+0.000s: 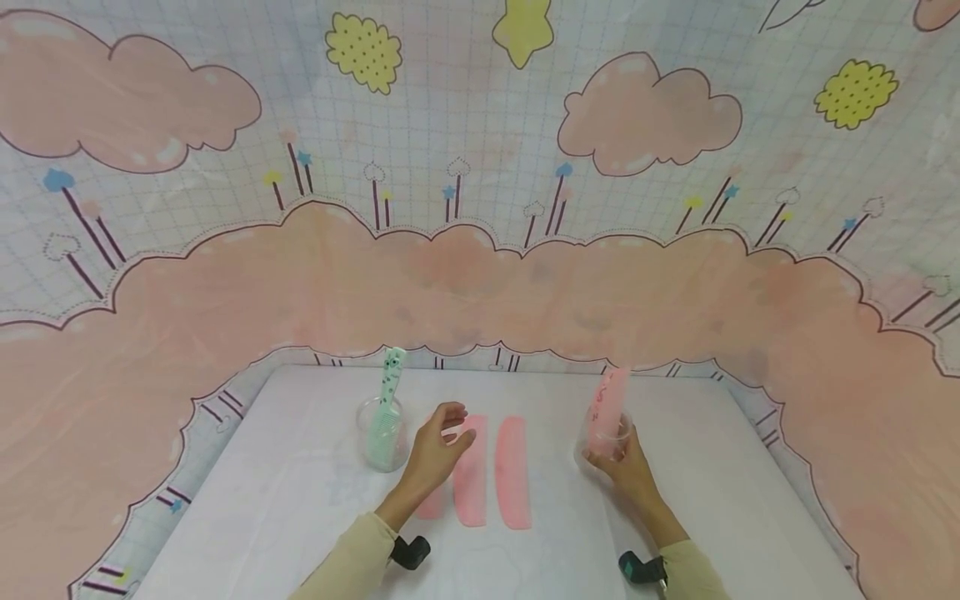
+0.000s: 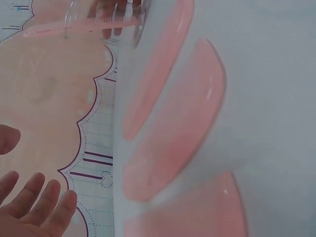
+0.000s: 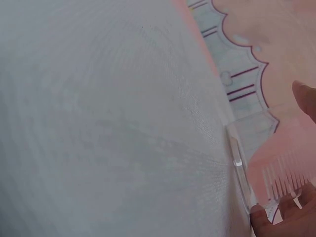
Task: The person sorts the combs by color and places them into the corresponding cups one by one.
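- Right hand point(image 1: 627, 468) grips a clear cup point(image 1: 584, 439) holding a pink comb point(image 1: 611, 398)
- Left hand point(image 1: 437, 448), fingers loosely parted, hovers near three pink combs point(image 1: 513, 475)
- Green comb point(image 1: 388, 388) leans in another cup point(image 1: 366, 437)

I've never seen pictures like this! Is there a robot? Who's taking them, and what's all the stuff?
No robot here, just a person's two bare hands. The big picture comes from a camera on the person's head, looking forward and down. The other two come from little cameras on the left and right wrists, so they look tilted.

On the white table lie three flat pink pieces, one partly hidden behind the left arm. The left hand is near them and holds nothing. The right hand holds a clear cup with a pink comb inside. Another clear cup holds a green comb. Behind everything is a backdrop with cartoon clouds.
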Demonstrator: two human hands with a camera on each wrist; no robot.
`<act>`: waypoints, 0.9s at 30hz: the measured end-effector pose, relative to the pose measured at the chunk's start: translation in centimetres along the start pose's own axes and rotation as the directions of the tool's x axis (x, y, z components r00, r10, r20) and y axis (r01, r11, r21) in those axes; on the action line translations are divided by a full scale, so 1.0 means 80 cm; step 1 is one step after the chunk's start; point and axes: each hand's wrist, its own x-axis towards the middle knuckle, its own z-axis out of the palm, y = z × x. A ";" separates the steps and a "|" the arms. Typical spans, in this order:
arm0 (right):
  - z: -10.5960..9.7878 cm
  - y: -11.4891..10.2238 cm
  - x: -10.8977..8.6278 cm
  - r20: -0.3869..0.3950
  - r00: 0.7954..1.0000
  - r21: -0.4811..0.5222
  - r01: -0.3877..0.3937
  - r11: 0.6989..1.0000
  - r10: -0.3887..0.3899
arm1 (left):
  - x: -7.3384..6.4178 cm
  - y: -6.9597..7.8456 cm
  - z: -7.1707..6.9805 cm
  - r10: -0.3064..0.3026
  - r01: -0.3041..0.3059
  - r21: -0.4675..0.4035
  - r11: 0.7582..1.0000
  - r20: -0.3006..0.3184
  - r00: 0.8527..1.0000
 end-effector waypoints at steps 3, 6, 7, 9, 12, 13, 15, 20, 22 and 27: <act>0.000 -0.001 -0.001 -0.003 1.000 -0.011 -0.008 1.000 0.008 | -0.002 -0.006 0.000 -0.022 0.022 0.007 1.000 -0.001 1.000; 0.000 0.000 -0.001 -0.002 1.000 -0.019 -0.001 1.000 0.001 | -0.004 -0.014 0.002 -0.034 0.034 0.014 0.999 0.005 0.999; 0.000 0.000 -0.001 -0.002 1.000 -0.018 -0.001 1.000 0.001 | -0.004 -0.017 0.003 -0.039 0.039 0.018 0.999 0.008 0.999; 0.000 0.001 -0.001 -0.001 1.000 -0.019 0.003 1.000 -0.003 | -0.006 -0.022 0.004 -0.045 0.045 0.023 0.999 0.013 0.999; 0.000 0.000 0.000 -0.002 1.000 -0.020 0.001 1.000 -0.001 | -0.007 -0.031 0.006 -0.054 0.053 0.039 0.998 0.018 0.998; 0.000 0.000 0.000 -0.003 1.000 -0.022 -0.002 1.000 0.002 | -0.007 -0.033 0.007 -0.056 0.055 0.049 0.997 0.014 0.998; 0.000 0.000 0.000 -0.007 1.000 -0.028 -0.009 1.000 0.009 | -0.007 -0.038 0.008 -0.060 0.059 0.081 0.995 0.002 0.998; 0.000 0.000 -0.001 -0.013 1.000 -0.042 -0.019 0.999 0.018 | -0.009 -0.042 0.011 -0.107 0.112 0.186 0.976 -0.039 0.993; 0.000 -0.001 -0.001 -0.013 1.000 -0.044 -0.015 0.999 0.015 | -0.010 -0.043 0.011 -0.120 0.127 0.224 0.966 -0.045 0.992; 0.001 -0.002 -0.003 -0.008 1.000 -0.034 -0.005 0.999 0.004 | -0.011 -0.046 0.013 -0.141 0.151 0.318 0.936 -0.055 0.989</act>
